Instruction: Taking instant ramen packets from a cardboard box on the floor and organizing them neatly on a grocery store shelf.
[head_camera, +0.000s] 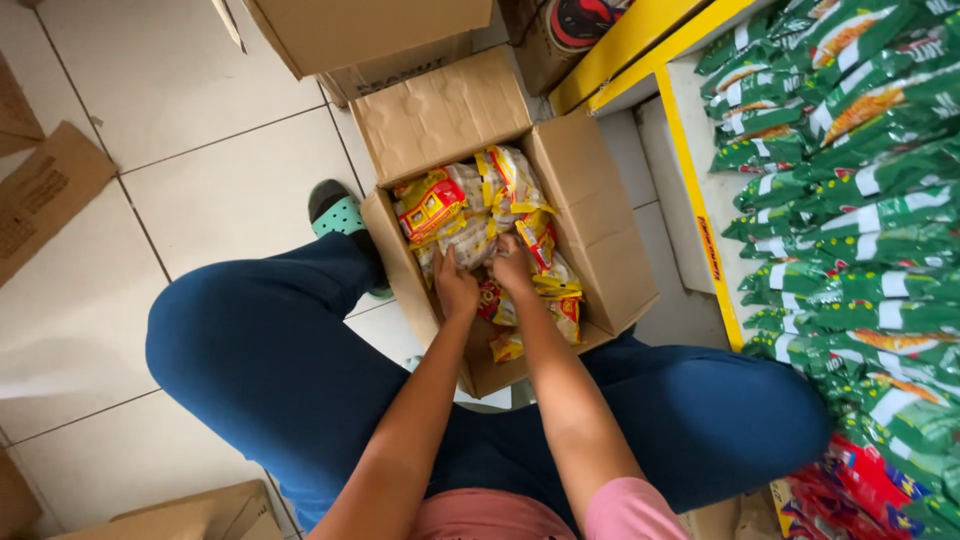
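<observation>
Yellow-and-red snack packets (500, 215) fill an open cardboard box (590, 215) on the tiled floor (230, 180), centre frame, between the person's knees. Left hand (455, 285) is down in the box at 6 o'clock of the pile, fingers curled onto a packet; right hand (512, 265) is just beside it, touching, clamped on another packet. Box flaps stand open at 12 and 3 o'clock, hemming the pile in. Blue-trousered legs (270, 360) flank the box; a green spotted sandal (338, 212) sits at 9 o'clock against its wall. More cardboard boxes (370, 35) crowd 12 o'clock. At 3 o'clock, a yellow-edged shelf (690, 170) holds stacked green packets (860, 200), red ones (860, 480) at 5 o'clock. Flattened cardboard (45, 190) lies far at 9.
</observation>
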